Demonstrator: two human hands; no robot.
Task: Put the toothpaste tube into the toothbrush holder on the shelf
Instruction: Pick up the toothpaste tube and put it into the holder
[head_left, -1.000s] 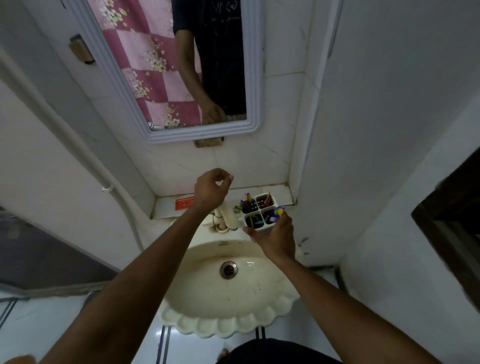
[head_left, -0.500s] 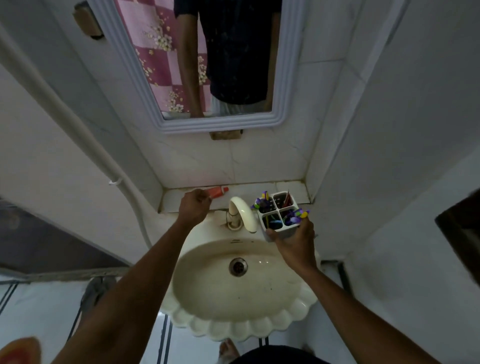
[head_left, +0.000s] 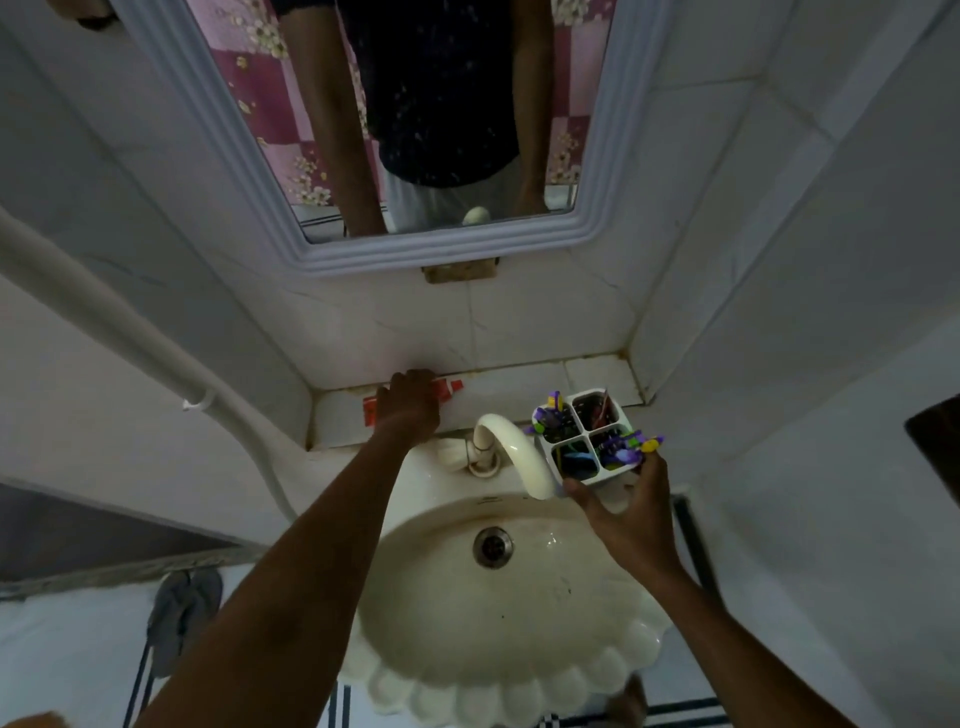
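A red toothpaste tube (head_left: 451, 387) lies flat on the tiled shelf (head_left: 524, 382) behind the sink. My left hand (head_left: 410, 402) covers its middle, fingers curled over it; only the tube's two ends show. A white four-compartment toothbrush holder (head_left: 618, 415) with purple and yellow brushes stands at the shelf's right end, over the sink edge. My right hand (head_left: 626, 512) grips the holder from the front, low on its near wall.
A cream tap (head_left: 511, 449) curves between my two hands. The scalloped sink (head_left: 498, 649) lies below, its drain in the middle. A framed mirror (head_left: 592, 228) hangs above the shelf. White tiled walls close in on both sides; a white pipe (head_left: 135, 332) runs down the left.
My left hand has dropped from the air onto the shelf and closed over the toothpaste tube. My right hand has stayed on the holder. The view has shifted slightly.
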